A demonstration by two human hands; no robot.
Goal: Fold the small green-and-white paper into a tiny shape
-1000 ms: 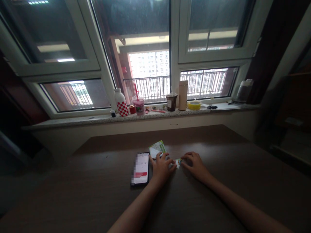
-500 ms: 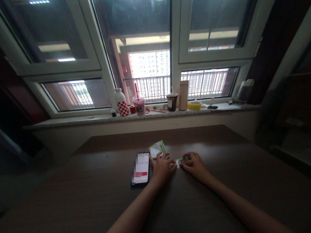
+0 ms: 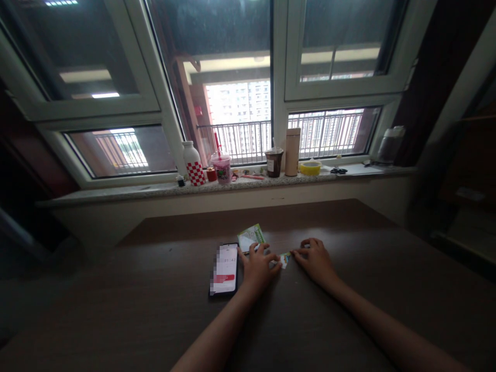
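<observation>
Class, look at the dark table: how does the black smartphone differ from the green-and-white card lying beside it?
The black smartphone is larger and longer than the green-and-white card. The smartphone has a lit screen in a dark frame; the card is pale printed stock with a green edge. The smartphone lies nearer the person, left of the left hand; the card lies beyond that hand's fingertips. Both lie flat on the dark wooden table.
</observation>
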